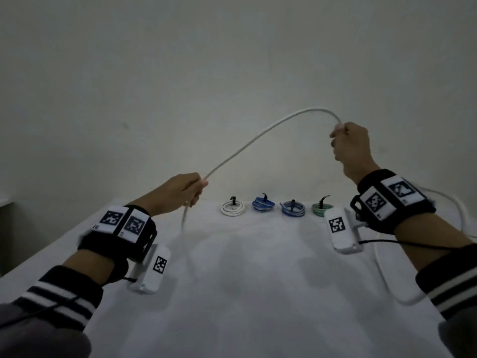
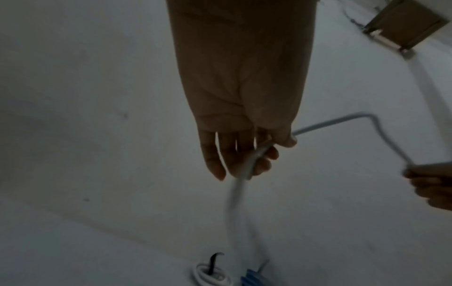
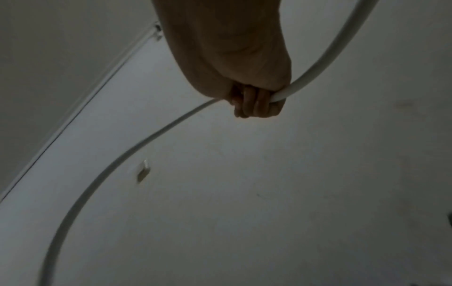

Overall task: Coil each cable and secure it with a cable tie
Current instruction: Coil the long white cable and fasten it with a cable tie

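Above the desk's (image 1: 232, 267) far edge, both hands pinch a white cable: left hand (image 1: 180, 191) near its end, right hand (image 1: 351, 148) farther along. Coiling seems just begun; next, form the first loop.

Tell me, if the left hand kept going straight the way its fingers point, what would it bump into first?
Probably the white coiled cable on the table. In the left wrist view the left hand, holding the long white cable, points its fingers down towards that coil, the blue one beside it. Depth is unclear.

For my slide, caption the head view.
Both hands hold a white cable arched above four tied coils on a table.
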